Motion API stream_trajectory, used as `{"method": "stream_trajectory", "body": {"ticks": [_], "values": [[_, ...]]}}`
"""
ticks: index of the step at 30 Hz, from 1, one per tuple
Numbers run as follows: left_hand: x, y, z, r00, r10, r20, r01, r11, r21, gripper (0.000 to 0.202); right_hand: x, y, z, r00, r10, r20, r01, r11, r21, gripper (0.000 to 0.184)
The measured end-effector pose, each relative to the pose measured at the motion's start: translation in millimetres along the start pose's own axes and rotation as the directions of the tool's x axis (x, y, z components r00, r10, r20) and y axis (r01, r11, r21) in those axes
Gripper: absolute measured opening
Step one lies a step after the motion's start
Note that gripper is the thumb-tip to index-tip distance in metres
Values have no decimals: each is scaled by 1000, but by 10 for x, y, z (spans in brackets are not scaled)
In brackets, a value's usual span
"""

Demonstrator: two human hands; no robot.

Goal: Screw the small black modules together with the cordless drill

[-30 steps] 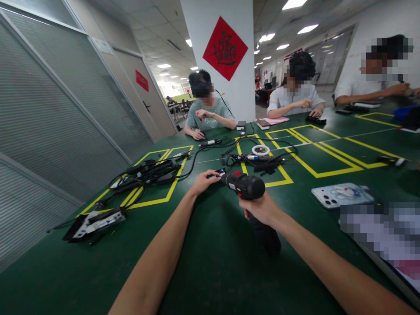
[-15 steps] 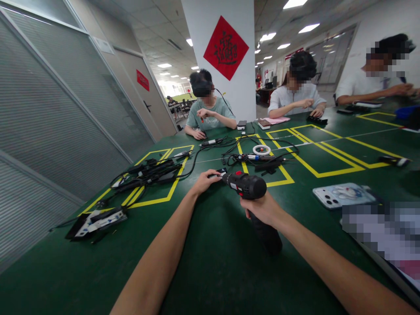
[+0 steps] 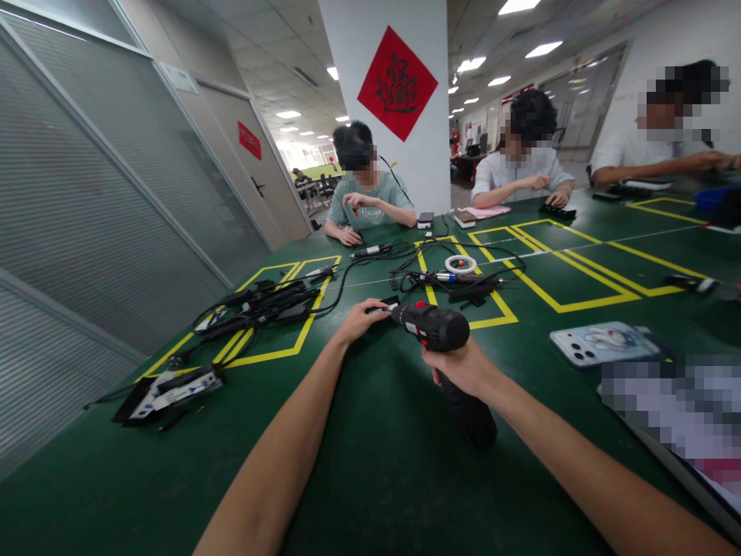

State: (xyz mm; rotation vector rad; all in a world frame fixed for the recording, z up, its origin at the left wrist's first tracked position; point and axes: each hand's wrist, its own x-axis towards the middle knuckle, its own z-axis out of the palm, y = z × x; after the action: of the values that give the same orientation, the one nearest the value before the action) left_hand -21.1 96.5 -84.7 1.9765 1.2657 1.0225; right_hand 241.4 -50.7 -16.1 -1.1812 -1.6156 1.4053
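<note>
Gripped by handle in closed right hand (image 3: 458, 367): cordless drill (image 3: 435, 327), judged rigid, bottom-heavy (battery end). Pinched left of its nose by left hand (image 3: 359, 318): small black part (image 3: 387, 302), likely light.

On the table (image 3: 376, 471), the drill (image 3: 437, 328) stands mid-front; the phone (image 3: 602, 344) lies right (cables (image 3: 266, 305) far left).

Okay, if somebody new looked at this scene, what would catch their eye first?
The black cordless drill at centre, held by the right hand, its tip meeting a small black part that the left hand pinches on the green table. Behind it, a red diamond sign hangs on the white pillar. To the left, a tangle of black cables lies across yellow tape boxes.
</note>
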Motion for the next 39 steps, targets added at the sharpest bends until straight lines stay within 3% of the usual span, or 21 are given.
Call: {"method": "stream_trajectory", "body": {"ticks": [39], "values": [[-1,2,-4,1000,-14,5,14,1000,-2,33,0,21,-2,1000,-10,2,10,1000,2,5]]}}
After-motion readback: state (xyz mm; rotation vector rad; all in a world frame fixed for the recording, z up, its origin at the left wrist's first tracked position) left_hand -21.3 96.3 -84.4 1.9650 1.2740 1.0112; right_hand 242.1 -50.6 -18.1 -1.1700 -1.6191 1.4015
